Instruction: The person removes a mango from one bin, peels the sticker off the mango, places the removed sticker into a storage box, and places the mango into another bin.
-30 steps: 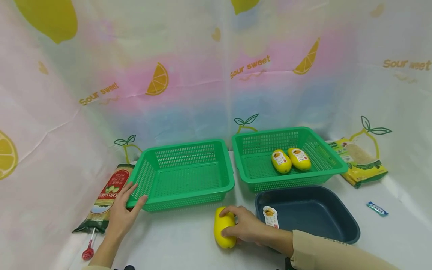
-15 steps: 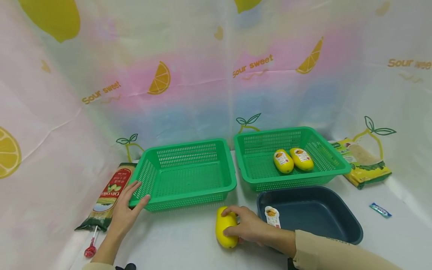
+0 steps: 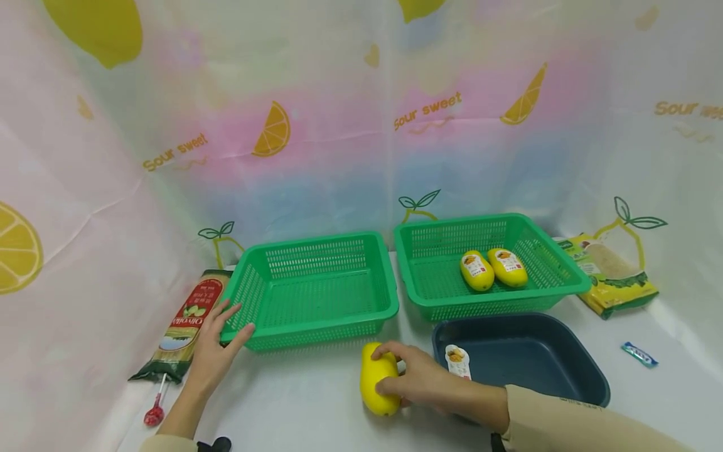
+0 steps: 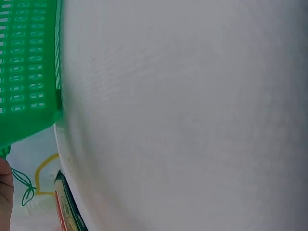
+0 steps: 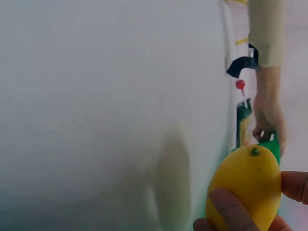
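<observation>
In the head view my right hand [image 3: 420,380] holds a smooth yellow mango [image 3: 374,383] upright, thumb and fingers on opposite sides. The right wrist view shows the mango [image 5: 252,178] close, its stem nub visible. Whether it touches the white table is unclear. My left hand [image 3: 216,348] grips the near-left corner of the left green basket [image 3: 322,336], thumb over the front rim; some fingertips are hidden. That basket holds nothing. Two labelled mangoes [image 3: 492,270] lie inside the right green basket [image 3: 497,298].
A dark blue basin [image 3: 531,358] with a sticker [image 3: 457,362] stands right of the held mango. At left lie a red-and-green food packet [image 3: 189,314] and a red lollipop [image 3: 154,414]. A yellow packet [image 3: 615,276] and a small blue-green candy [image 3: 639,355] lie at right.
The head view has shifted slightly, so the whole scene sits a little further right. Both hands, the mango and the baskets keep nearly the same places relative to each other.
</observation>
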A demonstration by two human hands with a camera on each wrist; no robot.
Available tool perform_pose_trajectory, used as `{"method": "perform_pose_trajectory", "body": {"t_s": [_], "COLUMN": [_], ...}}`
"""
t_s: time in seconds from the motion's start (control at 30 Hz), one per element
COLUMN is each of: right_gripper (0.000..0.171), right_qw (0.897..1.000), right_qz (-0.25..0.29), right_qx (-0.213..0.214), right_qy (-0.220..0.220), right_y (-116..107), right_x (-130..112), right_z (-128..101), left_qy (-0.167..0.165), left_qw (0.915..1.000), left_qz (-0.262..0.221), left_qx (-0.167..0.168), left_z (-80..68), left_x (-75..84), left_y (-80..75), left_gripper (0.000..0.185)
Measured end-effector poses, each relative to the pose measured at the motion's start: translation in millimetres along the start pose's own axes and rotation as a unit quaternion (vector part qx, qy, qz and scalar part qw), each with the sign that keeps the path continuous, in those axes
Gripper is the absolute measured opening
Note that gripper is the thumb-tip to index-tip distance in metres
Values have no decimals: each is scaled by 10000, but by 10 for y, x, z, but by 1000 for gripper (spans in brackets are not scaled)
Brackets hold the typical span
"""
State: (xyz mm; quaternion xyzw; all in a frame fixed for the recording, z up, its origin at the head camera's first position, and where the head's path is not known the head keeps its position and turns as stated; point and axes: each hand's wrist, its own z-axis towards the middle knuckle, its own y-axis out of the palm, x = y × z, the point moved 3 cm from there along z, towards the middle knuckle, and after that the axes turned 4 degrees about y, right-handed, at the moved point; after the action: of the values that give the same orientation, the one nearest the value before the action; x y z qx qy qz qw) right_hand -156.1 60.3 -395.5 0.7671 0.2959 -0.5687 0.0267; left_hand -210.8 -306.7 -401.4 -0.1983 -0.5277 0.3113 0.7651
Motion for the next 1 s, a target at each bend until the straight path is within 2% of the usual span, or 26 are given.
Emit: {"method": "perform_pose_trajectory", "body": {"t_s": [0.33, 0.53, 0.77, 1.0], "right_gripper": [44, 44, 46, 45], "right_qw": [9991, 9986, 9976, 9975], "right_qz": [80, -25, 104, 218], "right_qx": [-192, -81, -135, -13], "right_qy": [-358, -523, -668, -667], "right_y": [-121, -281, -425, -519], "right_x": [-263, -479, -642, -720], "right_z": [-227, -312, -325, -272], "left_qy": [-39, 13, 88, 60], "left_qw": [10000, 10000, 9999, 9997], "left_qz": [-41, -28, -98, -188], "left_qx": [-70, -95, -90, -138], "left_z": [5, 26, 30, 35], "left_x": [-18, -27, -42, -39], "left_y": [-8, -16, -25, -17], "left_gripper": [59, 57, 55, 55]}}
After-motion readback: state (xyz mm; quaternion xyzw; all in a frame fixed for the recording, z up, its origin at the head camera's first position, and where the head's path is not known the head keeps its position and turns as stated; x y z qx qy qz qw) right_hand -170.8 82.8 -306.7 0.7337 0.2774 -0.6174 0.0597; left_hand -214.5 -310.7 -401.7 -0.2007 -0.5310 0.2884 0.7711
